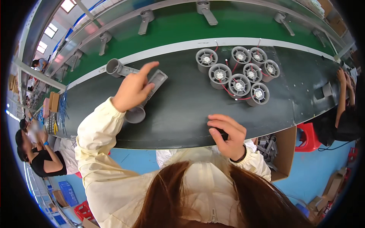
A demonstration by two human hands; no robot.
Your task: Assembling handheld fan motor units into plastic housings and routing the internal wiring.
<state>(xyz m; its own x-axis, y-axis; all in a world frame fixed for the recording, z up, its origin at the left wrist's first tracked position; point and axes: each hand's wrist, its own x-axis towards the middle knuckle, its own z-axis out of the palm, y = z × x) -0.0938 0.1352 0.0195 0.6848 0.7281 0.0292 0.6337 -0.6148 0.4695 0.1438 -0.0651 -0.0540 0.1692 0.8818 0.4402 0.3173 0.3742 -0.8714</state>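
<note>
Here | two grey handled tubes (158,79) by left hand (133,89) | right hand (228,133) well apart | fingers and thumbs parted

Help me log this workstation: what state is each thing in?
Left hand: index finger extended, contact unclear.
Right hand: loosely curled, apparently empty.
Two gray handled housings near left hand: resting on dark workbench.
Eight gray spoked housings: standing, clustered.
Red wires: loosely strung among spoked housings.
Cardboard box: open, holding gray parts.
Green conveyor belt: carrying spaced handled parts; motion unclear.
</note>
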